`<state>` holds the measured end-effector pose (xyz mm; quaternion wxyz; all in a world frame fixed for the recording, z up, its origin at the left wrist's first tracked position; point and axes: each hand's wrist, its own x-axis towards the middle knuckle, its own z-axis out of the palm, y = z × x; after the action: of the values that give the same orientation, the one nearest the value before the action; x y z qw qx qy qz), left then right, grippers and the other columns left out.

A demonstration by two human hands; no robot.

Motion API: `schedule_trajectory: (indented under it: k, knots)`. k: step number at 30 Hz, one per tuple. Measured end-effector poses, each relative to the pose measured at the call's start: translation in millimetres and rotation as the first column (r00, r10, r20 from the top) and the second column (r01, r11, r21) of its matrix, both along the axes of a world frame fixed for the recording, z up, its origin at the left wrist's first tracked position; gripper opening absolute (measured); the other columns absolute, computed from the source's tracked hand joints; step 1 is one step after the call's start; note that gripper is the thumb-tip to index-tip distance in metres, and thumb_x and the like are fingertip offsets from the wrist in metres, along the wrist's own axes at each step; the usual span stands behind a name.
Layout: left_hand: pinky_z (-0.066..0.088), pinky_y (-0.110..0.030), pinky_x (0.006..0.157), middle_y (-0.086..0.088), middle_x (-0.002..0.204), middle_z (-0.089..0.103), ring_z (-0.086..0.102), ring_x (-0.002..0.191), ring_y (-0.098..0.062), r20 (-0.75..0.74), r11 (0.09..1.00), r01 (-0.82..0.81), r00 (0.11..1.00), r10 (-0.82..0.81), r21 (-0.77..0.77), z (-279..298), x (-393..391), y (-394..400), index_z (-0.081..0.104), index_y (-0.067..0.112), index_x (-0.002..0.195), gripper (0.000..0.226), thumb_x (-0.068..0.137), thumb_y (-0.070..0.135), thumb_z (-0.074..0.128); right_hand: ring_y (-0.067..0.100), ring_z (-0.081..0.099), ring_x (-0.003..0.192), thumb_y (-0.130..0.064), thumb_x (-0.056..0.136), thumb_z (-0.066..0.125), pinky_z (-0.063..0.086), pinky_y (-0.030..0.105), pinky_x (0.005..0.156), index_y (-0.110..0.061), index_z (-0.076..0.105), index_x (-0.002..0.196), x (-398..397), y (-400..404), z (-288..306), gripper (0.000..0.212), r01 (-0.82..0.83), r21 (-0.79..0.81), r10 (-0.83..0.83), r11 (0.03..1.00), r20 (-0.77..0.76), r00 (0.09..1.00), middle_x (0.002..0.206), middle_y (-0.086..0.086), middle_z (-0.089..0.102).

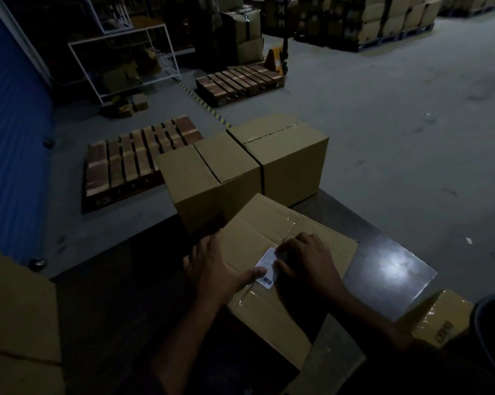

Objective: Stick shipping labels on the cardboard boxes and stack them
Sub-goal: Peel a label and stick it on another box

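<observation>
Dim warehouse floor of grey concrete stretches ahead of us, with two bare wooden slat pallets lying on it and stacked cartons far back. Nearer, we stand at a dark glossy counter that carries two taped brown cardboard boxes side by side at its far edge, touching each other. Just before us sits the sealed brown cardboard box we are working on, turned at an angle, its top seam covered in clear tape. On its lid, near the seam, lies the small white shipping label with a barcode. Our left hand rests flat on the lid, fingers spread, its thumb pressing the label's near edge; our right hand lies over the label's far side, fingers bent low and pressing it down, gripping nothing that we can make out. We judge the box stiff but easily dented, probably light enough to lift by its two opposite bottom edges, while the label is thin and prone to creasing.
</observation>
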<state>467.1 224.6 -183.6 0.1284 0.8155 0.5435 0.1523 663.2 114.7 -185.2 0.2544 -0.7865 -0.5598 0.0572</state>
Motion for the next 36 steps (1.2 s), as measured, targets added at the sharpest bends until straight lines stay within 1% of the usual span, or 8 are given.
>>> schedule_trajectory:
  k: [9, 14, 17, 24, 27, 30, 33, 36]
  knots:
    - [0.027, -0.049, 0.116, 0.001, 0.154, 0.044, 0.040, 0.140, -0.024, 0.035, 1.000, -0.004, 0.999, 0.004, 0.000, 1, 0, -2, 0.034, 0.032, 0.154, 0.141, 0.038, 0.111, 0.048, 0.012, 0.043, 0.093, -0.046, 0.084, 0.071, 0.031, 0.032, 0.079, -0.033, 0.068, 0.096, -3, -11, -3, 0.018, 0.110, 0.044, -0.109, 0.993, -0.015, 0.994, 0.093, -0.014, 0.047]
    - [0.027, -0.047, 0.114, 0.000, 0.154, 0.045, 0.041, 0.139, -0.023, 0.036, 1.000, -0.007, 0.999, 0.007, 0.000, 3, 1, -2, 0.035, 0.032, 0.154, 0.141, 0.037, 0.112, 0.046, 0.008, 0.036, 0.096, -0.050, 0.086, 0.068, 0.032, 0.031, 0.081, -0.034, 0.068, 0.104, -6, -17, -3, 0.024, 0.136, 0.054, -0.136, 0.989, 0.001, 0.991, 0.099, -0.014, 0.047]
    - [0.027, -0.047, 0.114, -0.001, 0.154, 0.044, 0.041, 0.140, -0.024, 0.030, 1.000, -0.013, 0.999, 0.013, 0.009, 2, 1, -2, 0.035, 0.031, 0.154, 0.142, 0.038, 0.112, 0.045, 0.010, 0.041, 0.096, -0.052, 0.086, 0.067, 0.033, 0.031, 0.080, -0.034, 0.066, 0.097, -7, -22, 0, 0.021, 0.169, 0.040, -0.168, 0.985, -0.022, 0.986, 0.096, -0.014, 0.049]
    - [0.027, -0.049, 0.115, -0.003, 0.154, 0.045, 0.042, 0.140, -0.026, 0.052, 0.999, -0.046, 0.998, 0.046, -0.011, 3, 3, -3, 0.038, 0.031, 0.154, 0.135, 0.044, 0.109, 0.047, 0.015, 0.045, 0.110, -0.046, 0.092, 0.063, 0.028, 0.033, 0.087, -0.035, 0.064, 0.117, -44, -46, 3, 0.027, 0.318, 0.075, -0.318, 0.945, -0.018, 0.948, 0.116, -0.008, 0.055]
    - [0.029, -0.050, 0.112, -0.008, 0.151, 0.048, 0.044, 0.137, -0.030, 0.045, 0.990, -0.138, 0.989, 0.139, -0.013, 2, 4, -5, 0.039, 0.029, 0.152, 0.130, 0.048, 0.107, 0.048, 0.013, 0.047, 0.108, -0.044, 0.093, 0.062, 0.028, 0.032, 0.086, -0.035, 0.066, 0.116, -31, -34, 4, 0.025, 0.266, 0.089, -0.264, 0.960, -0.032, 0.964, 0.113, -0.009, 0.057]
    - [0.030, -0.052, 0.114, -0.012, 0.154, 0.039, 0.037, 0.141, -0.034, -0.031, 0.974, -0.216, 0.976, 0.214, -0.066, 5, -6, -9, 0.027, 0.026, 0.159, 0.136, 0.051, 0.105, 0.054, 0.009, 0.046, 0.107, -0.047, 0.094, 0.059, 0.030, 0.030, 0.085, -0.038, 0.068, 0.116, 0, -12, 5, 0.026, 0.094, 0.058, -0.095, 0.994, 0.013, 0.995, 0.112, -0.013, 0.058]
    - [0.034, -0.052, 0.114, -0.011, 0.159, 0.030, 0.031, 0.146, -0.034, -0.016, 0.963, -0.205, 0.978, 0.206, -0.174, 3, -22, -14, 0.019, 0.025, 0.163, 0.136, 0.058, 0.101, 0.059, 0.005, 0.044, 0.105, -0.051, 0.094, 0.057, 0.040, 0.035, 0.088, -0.040, 0.067, 0.117, 27, 4, 11, 0.027, -0.080, 0.010, 0.079, 0.997, 0.030, 0.996, 0.111, -0.017, 0.056]
    - [0.034, -0.052, 0.114, -0.011, 0.164, 0.026, 0.032, 0.148, -0.034, 0.038, 0.957, -0.181, 0.980, 0.195, -0.227, 7, -25, -13, 0.015, 0.025, 0.165, 0.132, 0.064, 0.094, 0.065, 0.006, 0.044, 0.109, -0.051, 0.093, 0.059, 0.042, 0.040, 0.094, -0.040, 0.068, 0.117, 36, 12, 17, 0.028, -0.138, -0.014, 0.138, 0.990, -0.008, 0.990, 0.114, -0.014, 0.056]
